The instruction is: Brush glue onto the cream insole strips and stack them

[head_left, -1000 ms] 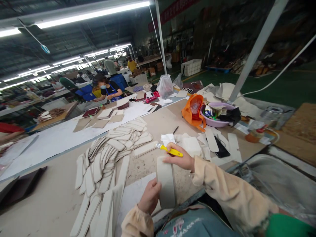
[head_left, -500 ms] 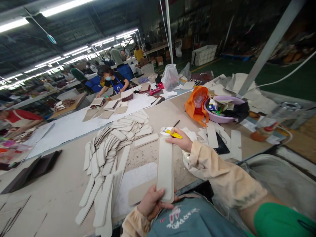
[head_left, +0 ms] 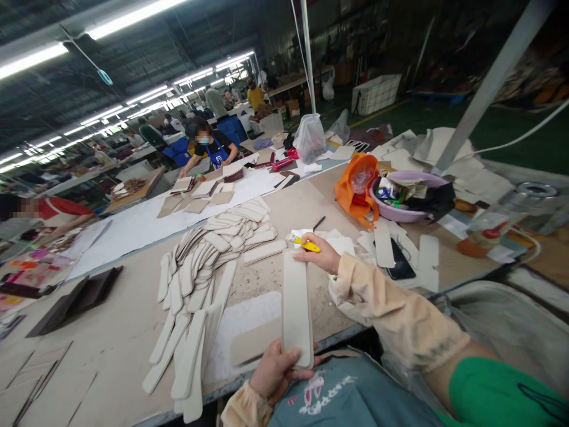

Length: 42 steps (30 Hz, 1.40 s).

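Observation:
A long pale strip with rounded corners (head_left: 296, 308) stands lengthwise in front of me at the table's front edge. My left hand (head_left: 278, 369) grips its lower end, thumb on top and fingers underneath. At its far end is my right hand (head_left: 319, 252), closed around a yellow-handled brush (head_left: 306, 243), fingertips touching the strip's top edge. The brush's bristles point left, over a small white piece. Left of the strip lies a large spread pile of similar pale strips (head_left: 217, 243). A tan piece (head_left: 255, 341) rests on white paper beside my left hand.
An orange bag (head_left: 353, 187) and a purple basin of odds and ends (head_left: 400, 213) stand at the right, near a dark phone (head_left: 401, 261) and a metal pole (head_left: 493, 83). Dark folded pieces (head_left: 75, 299) lie left. Across the table, a person in a blue apron handles stacked pieces.
My right hand and the brush have shifted slightly left along the strip's far end. The view has turned a little left. Both hands keep their hold.

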Tool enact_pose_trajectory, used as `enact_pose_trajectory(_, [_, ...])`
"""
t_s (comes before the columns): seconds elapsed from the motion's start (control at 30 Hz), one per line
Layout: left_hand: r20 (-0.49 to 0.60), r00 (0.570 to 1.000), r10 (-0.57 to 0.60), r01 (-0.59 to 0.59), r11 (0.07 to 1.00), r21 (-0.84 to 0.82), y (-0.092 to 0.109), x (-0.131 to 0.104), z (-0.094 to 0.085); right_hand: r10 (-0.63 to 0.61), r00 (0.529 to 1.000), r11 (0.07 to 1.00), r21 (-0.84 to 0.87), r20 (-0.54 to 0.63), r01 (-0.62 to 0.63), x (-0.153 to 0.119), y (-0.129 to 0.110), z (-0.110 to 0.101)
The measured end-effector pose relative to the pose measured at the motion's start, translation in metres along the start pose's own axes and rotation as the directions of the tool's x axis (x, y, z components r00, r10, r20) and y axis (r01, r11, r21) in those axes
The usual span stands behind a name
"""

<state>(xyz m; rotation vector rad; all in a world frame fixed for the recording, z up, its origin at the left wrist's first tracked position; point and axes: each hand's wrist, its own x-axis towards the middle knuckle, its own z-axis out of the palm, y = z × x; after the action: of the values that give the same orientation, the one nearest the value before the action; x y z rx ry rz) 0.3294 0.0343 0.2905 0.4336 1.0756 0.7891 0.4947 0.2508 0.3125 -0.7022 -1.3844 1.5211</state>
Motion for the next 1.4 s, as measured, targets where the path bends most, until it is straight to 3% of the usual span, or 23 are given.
enact_pose_trajectory(0.23, [0.038,0.999,-0.012,0.013,0.999,-0.029,0.005,0.006,-0.011,-0.007,1.000,0.999,-0.038,-0.004,0.007,0.009,0.001,0.004])
enact_pose_trajectory(0.47, [0.263,0.960,-0.094,0.162,0.954,-0.250,0.026,0.015,-0.030,0.041,0.996,0.997,-0.056,-0.080,-0.045,0.017,0.004,0.006])
enact_pose_trajectory(0.7, [0.140,0.989,-0.052,0.060,0.997,-0.056,0.028,0.019,-0.047,0.094,0.989,0.990,-0.093,-0.115,-0.105,0.024,0.010,0.017])
enact_pose_trajectory(1.1, [0.141,0.988,-0.059,0.063,0.998,-0.021,0.039,0.014,-0.073,0.074,0.993,0.987,-0.136,-0.089,-0.085,0.039,0.021,0.041])
enact_pose_trajectory(1.4, [0.101,0.994,-0.048,0.048,0.999,0.008,0.045,0.011,-0.082,0.144,0.985,0.982,-0.108,-0.095,-0.154,0.045,0.024,0.049])
